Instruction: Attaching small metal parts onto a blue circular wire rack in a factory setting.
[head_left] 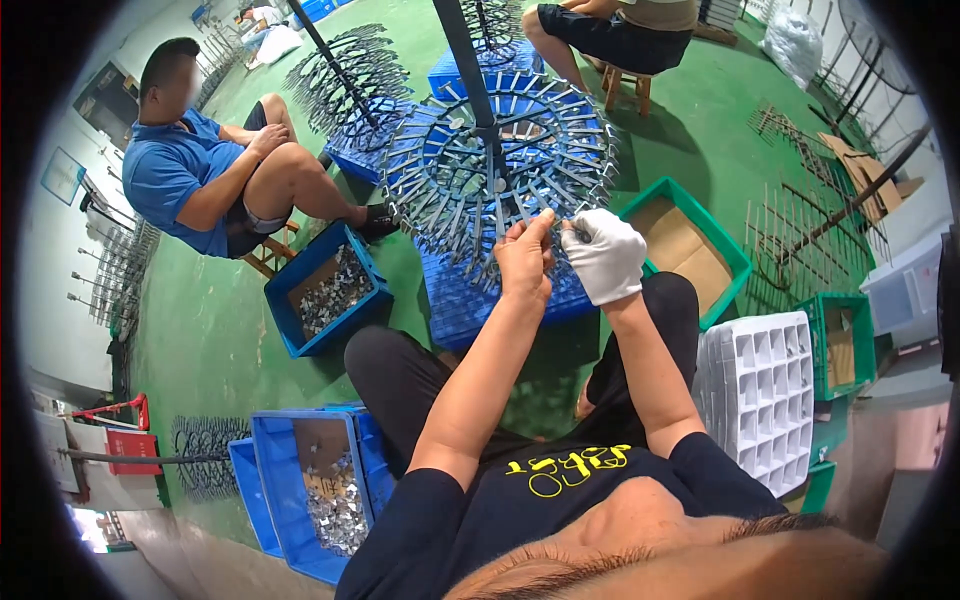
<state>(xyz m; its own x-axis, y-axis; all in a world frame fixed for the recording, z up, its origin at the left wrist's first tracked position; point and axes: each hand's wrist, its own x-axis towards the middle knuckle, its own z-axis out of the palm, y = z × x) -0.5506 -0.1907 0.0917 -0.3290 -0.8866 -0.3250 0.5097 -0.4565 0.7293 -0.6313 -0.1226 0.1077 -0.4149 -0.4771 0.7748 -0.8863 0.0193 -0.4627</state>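
Note:
A round rack (500,183) of metal spokes stands before me on a dark upright pole, with small silvery pieces hanging all round its rim. My bare left hand (525,262) is at the rack's near rim, fingers curled and pressed together against the prongs; what they pinch is too small to tell. Just to its right, my right hand (606,258) wears a white glove and is closed, thumb against fingertips, around something small that the glove mostly hides. Both hands are nearly touching each other.
A blue crate (290,335) of small metal pieces stands left; another blue bin (262,440) holds more. At right are a green crate (735,255) lined with cardboard and white divided trays (745,400). A person (180,170) sits at left, with further racks (350,75) behind.

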